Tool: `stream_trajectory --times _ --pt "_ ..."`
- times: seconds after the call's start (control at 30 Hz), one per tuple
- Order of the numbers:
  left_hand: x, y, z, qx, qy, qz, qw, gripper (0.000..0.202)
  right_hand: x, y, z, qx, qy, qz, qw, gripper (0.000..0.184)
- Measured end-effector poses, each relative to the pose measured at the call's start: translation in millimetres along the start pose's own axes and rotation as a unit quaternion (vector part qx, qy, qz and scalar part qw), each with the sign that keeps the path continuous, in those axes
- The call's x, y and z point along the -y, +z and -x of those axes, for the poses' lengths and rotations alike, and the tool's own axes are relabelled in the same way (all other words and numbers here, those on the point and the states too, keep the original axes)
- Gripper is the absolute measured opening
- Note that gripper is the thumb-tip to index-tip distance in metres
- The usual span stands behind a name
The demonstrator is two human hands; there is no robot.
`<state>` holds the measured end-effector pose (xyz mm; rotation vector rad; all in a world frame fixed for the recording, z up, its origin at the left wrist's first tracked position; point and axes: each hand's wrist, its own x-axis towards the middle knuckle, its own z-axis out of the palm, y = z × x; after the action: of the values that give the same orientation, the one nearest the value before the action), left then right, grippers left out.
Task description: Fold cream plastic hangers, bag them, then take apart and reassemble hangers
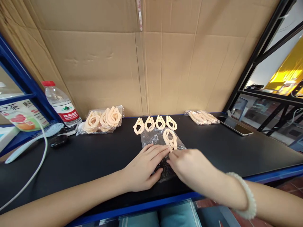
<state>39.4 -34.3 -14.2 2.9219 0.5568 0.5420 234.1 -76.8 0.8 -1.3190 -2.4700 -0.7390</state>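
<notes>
Fingers of the left hand [148, 165] lie side by side, thumb spread apart, tips by the lower end of a peach looped piece [175, 140] over the clear bag [151, 137]. I see the right hand [189, 164] there, fingers curled, but can't tell whether they're pinching. Four similar pieces [159, 118] line up beyond.

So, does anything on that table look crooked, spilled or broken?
Nothing looks spilled or broken. The bottle at the left appears to lean, but the blue frame beside it slants too, so the camera's wide view is probably to blame.
</notes>
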Motion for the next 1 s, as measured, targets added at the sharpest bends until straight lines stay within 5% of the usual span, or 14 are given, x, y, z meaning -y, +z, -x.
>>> stream_trajectory --times 0.13,0.2,0.33,0.43,0.53,0.8,1.0 --pt "4.1 -1.0 0.5 0.004 -0.004 -0.022 1.0 0.062 -84.6 -2.4 -38.9 -0.006 0.046 -0.145 0.988 0.036" --pt "4.5 -1.6 0.4 0.008 -0.007 -0.023 1.0 0.062 -127.4 20.7 -59.5 0.013 0.033 -0.174 0.984 0.029" --pt "4.4 -1.2 1.5 0.008 0.0 -0.022 1.0 0.062 -170.2 82.7 -78.2 0.104 -0.036 -0.136 0.985 0.067" --pt "4.8 -0.5 2.5 0.004 0.001 -0.02 1.0 0.064 -171.2 108.7 -75.6 0.172 -0.049 -0.106 0.978 0.082" --pt "4.5 -1.1 2.7 0.003 -0.005 -0.022 1.0 0.063 -169.2 110.4 -64.7 0.181 -0.052 -0.09 0.978 0.067" --pt "2.6 -3.2 2.8 0.005 0.003 -0.054 0.999 0.06 -165.3 65.0 0.2 0.159 -0.007 -0.118 0.98 0.033" --pt "-5.1 -2.8 6.4 -0.051 0.015 -0.159 0.986 0.038 -135.1 32.9 70.7 0.083 0.026 -0.217 0.972 0.038"
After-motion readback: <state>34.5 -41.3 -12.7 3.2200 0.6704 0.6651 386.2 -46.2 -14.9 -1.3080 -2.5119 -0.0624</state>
